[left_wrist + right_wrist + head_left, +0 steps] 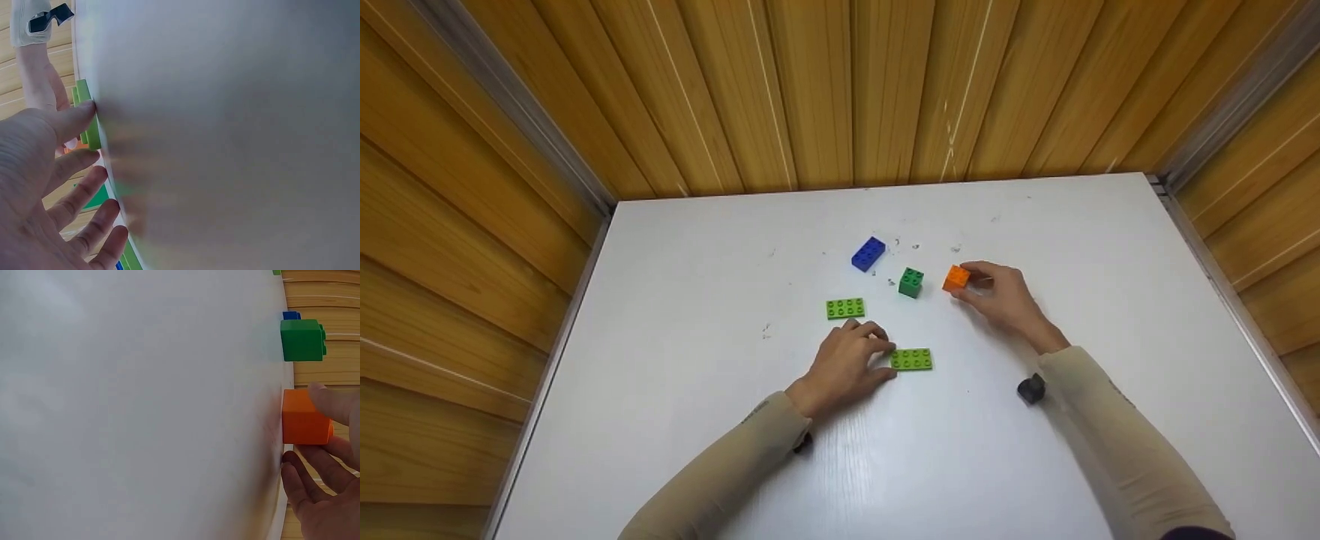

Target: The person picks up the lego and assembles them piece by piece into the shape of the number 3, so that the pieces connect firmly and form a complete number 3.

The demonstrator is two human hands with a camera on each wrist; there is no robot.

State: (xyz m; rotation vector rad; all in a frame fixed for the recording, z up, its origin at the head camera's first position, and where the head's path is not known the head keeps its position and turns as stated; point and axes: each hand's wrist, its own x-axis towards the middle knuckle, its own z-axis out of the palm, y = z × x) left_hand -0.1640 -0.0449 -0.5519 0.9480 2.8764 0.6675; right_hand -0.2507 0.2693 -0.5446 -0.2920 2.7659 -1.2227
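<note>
In the head view my left hand [847, 364] has its thumb and index finger at the near and far corners of a flat lime-green toy brick [911, 359], pinching its left end. The left wrist view shows the thumb against this brick [89, 121], while the other fingers spread toward the table. My right hand [1003, 298] holds an orange block [956, 278] on the table between thumb and fingers. From the right wrist, the thumb lies on one side of the orange block [306, 417] and fingers on the other. A green block [910, 283] stands left of the orange one.
Beyond my left fingers lies a second flat lime-green brick [845, 308]. Farther back, a blue brick [868, 254] sits at a slant. All rest on a white table [697, 375], bordered by wood-patterned walls [817, 90] at the back and sides.
</note>
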